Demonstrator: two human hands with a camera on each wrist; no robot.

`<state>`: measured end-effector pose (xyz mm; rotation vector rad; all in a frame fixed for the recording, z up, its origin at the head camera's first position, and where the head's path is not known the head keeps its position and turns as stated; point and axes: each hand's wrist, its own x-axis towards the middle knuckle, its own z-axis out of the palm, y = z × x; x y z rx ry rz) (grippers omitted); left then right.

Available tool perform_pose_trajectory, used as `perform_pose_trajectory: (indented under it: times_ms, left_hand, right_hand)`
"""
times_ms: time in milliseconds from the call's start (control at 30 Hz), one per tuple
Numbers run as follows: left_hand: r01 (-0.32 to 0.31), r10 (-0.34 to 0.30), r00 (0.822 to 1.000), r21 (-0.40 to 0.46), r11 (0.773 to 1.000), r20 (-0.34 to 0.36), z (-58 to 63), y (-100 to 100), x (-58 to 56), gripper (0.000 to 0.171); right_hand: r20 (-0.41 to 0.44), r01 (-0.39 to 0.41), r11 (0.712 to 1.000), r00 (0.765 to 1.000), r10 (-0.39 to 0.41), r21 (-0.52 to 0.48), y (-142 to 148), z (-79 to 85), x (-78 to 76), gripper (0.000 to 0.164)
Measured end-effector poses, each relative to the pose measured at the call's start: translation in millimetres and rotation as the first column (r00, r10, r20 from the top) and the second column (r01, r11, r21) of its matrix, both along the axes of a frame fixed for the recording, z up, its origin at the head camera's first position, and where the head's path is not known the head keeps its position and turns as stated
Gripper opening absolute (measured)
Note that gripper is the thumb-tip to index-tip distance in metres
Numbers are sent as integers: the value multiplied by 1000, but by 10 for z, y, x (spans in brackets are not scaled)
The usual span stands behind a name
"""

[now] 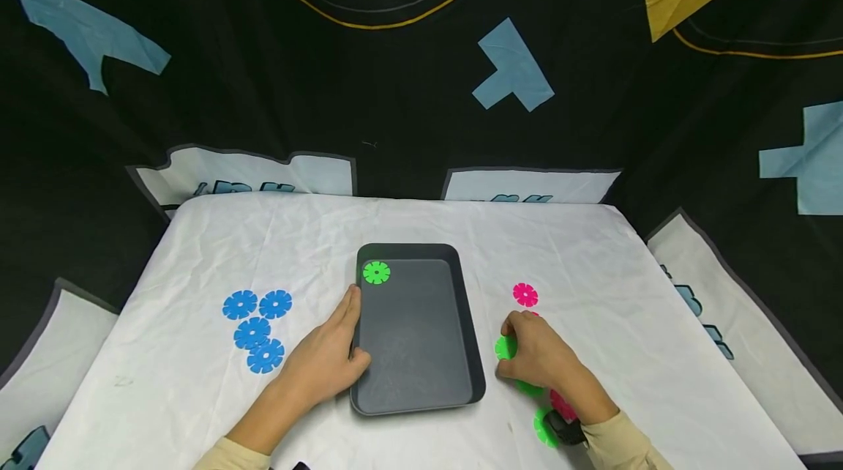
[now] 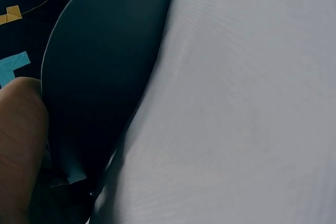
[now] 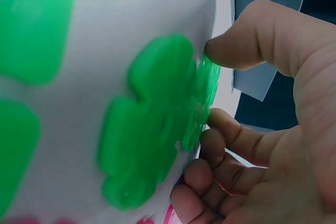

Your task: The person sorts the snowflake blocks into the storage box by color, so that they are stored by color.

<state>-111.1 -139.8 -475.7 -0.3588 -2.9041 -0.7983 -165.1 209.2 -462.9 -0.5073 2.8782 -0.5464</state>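
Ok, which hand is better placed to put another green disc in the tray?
Probably the right hand: it pinches a green disc just right of the tray, while the left hand rests against the tray's left side.

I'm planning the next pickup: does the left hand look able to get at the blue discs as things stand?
Probably yes. The blue discs lie just left of the left hand, with only white cloth visible between; it would likely just have to leave the tray.
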Motion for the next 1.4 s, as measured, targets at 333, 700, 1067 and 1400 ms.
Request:
perform_pose_trajectory:
  times_ms: [333, 700, 1067, 1400]
  left_hand:
    - [-2, 2, 1000, 15, 1000, -4, 6, 5, 5, 92]
    - [-13, 13, 1000, 19, 1000, 10, -31, -5, 11, 92]
    - [-10, 10, 1000, 12, 1000, 2, -3, 11, 15, 92]
    - [-14, 14, 1000, 8, 1000, 4, 9, 17, 9, 92]
  right_hand:
    - [-68, 55, 994, 997, -49, 99, 68, 27, 60, 43]
    - [-35, 53, 999, 998, -52, 8, -46, -3, 61, 42]
    - [-278, -3, 995, 960, -25, -101, -158, 163, -86, 35]
    - [-372, -78, 987, 928, 22, -137, -394, 448, -191, 36]
